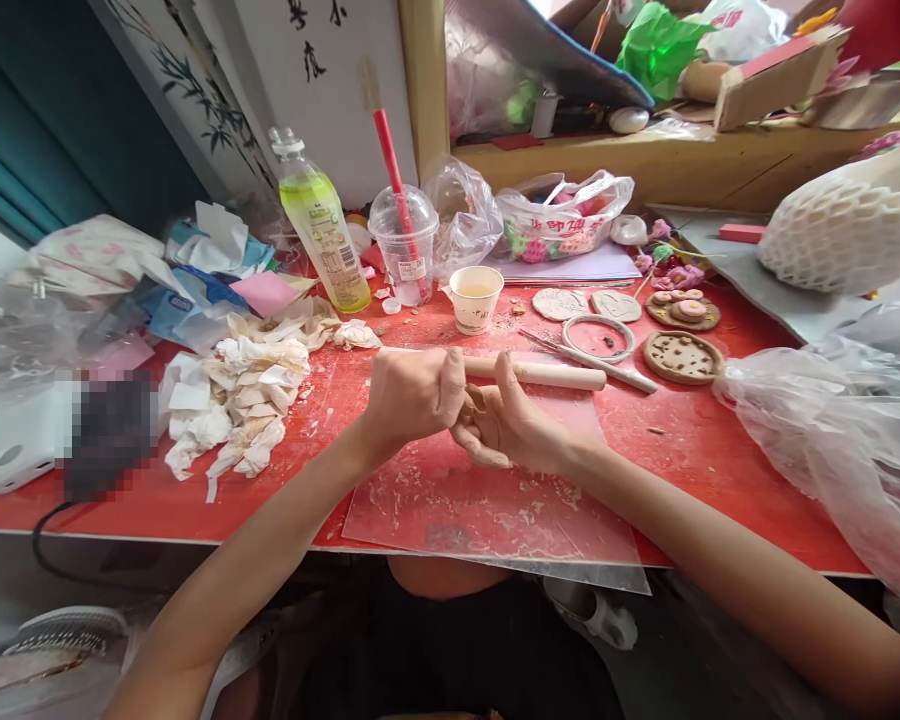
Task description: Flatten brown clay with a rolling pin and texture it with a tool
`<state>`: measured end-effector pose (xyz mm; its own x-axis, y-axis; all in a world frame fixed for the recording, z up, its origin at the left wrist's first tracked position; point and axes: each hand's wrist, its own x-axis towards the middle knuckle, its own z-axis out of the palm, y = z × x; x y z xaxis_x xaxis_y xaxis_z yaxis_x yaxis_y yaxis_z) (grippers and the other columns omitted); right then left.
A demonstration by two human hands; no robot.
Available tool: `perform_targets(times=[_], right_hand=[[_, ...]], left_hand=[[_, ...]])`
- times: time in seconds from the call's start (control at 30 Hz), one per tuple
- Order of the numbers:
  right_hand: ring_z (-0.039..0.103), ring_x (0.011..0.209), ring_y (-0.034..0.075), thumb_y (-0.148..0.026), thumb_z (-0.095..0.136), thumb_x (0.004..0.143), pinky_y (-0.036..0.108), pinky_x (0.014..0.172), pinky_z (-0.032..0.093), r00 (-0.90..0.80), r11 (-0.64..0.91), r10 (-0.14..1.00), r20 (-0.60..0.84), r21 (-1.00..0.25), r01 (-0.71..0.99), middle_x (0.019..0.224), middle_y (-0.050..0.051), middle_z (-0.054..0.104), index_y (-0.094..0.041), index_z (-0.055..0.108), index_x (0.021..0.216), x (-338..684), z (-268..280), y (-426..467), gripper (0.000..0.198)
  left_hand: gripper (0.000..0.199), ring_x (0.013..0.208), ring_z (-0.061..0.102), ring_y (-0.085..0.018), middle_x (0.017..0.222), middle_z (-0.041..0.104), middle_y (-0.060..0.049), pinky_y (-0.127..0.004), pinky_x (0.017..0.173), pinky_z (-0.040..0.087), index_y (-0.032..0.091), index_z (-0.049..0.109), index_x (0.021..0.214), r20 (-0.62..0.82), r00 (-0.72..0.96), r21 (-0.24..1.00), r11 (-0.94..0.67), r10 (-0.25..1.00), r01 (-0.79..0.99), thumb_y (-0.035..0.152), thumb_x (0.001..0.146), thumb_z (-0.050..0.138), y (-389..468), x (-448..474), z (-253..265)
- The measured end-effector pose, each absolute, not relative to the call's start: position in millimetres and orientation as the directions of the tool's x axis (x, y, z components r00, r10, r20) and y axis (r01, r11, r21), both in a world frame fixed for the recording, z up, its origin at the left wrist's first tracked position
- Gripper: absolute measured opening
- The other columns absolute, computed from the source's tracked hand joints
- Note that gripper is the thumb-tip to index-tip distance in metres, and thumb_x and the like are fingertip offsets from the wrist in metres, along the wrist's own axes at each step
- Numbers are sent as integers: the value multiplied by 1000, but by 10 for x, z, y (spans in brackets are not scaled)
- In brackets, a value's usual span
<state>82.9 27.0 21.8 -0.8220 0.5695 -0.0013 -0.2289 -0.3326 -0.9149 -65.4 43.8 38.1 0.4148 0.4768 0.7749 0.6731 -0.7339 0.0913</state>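
My left hand (420,392) is closed in a loose fist, its knuckles up and its fingertips meeting my right hand. Palm up, my right hand (511,425) has its fingers curled around a small brownish lump of clay (475,402), which is partly hidden between both hands. What the left fingers grip cannot be made out. Just behind the hands lies a pale rolling pin (562,374), its middle covered by them. Under the hands, a clear plastic sheet (487,515) smeared with clay crumbs covers part of the red table (322,500).
Behind stand a paper cup (475,300) of cloudy liquid, a plastic cup (412,270) and a green drink bottle (326,235). Crumpled tissues (251,390) lie left. At right are a clay ring (600,325), a spotted clay disc (682,358) and a plastic bag (817,420).
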Motion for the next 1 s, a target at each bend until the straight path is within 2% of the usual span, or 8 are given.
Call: perform_targets(times=[0.13,0.33,0.47,0.57,0.67,0.8,0.9,1.0], right_hand=[[47,39,7,-75,12,81,20,37,36,-853,-277,522,4,-945,-174,68,0,59,-18,47,96,846,185,280,68],[52,46,7,-54,50,85,21,44,44,-674,-95,737,55,-978,-183,68,-1,55,-16,51,79,939,177,346,39],[54,49,7,-44,61,81,21,46,45,-678,-123,729,88,-959,-257,69,-2,54,-15,53,83,980,157,383,30],[53,50,7,-36,59,83,22,49,46,-786,-211,615,64,-947,-243,69,-3,53,-15,54,89,992,158,378,22],[55,55,8,-24,61,79,23,56,46,-866,-244,500,8,-958,-149,70,-3,55,-14,55,90,997,206,369,16],[51,60,9,-16,61,71,23,58,42,-800,12,598,-45,-998,65,71,-3,54,-15,55,81,956,311,296,12],[46,60,10,-17,56,70,23,54,35,-662,293,747,66,-926,238,65,-2,52,-16,51,65,882,320,194,7],[39,54,9,-14,51,68,24,50,29,-622,438,768,152,-833,337,56,-2,46,-17,42,54,823,254,141,17]], left_hand=[[52,38,43,-7,41,49,0,-22,45,28,14,48,49,736,333,214,-670,589,711,22,95,24,440,-683,370],[43,61,53,-12,69,61,-5,-25,58,36,14,58,73,646,466,119,-684,604,720,29,96,24,434,-635,341],[42,69,53,-16,73,63,-7,-29,60,34,14,60,78,656,571,-78,-708,493,701,31,94,25,435,-647,341],[47,55,46,-15,57,56,-5,-31,53,29,17,55,62,706,633,-229,-743,318,629,36,93,25,461,-702,333],[48,43,36,-12,45,46,-1,-29,48,23,18,46,50,728,645,-259,-777,233,574,34,91,27,468,-740,364],[39,40,33,-11,41,43,0,-28,46,21,18,44,47,733,638,-297,-732,237,613,24,84,35,392,-704,448],[33,39,33,-12,40,43,-1,-30,46,21,19,44,46,714,673,-376,-706,193,601,23,79,39,304,-648,457],[34,40,34,-13,41,44,-1,-31,47,21,19,44,46,667,714,-392,-715,212,579,25,79,40,264,-613,405]])
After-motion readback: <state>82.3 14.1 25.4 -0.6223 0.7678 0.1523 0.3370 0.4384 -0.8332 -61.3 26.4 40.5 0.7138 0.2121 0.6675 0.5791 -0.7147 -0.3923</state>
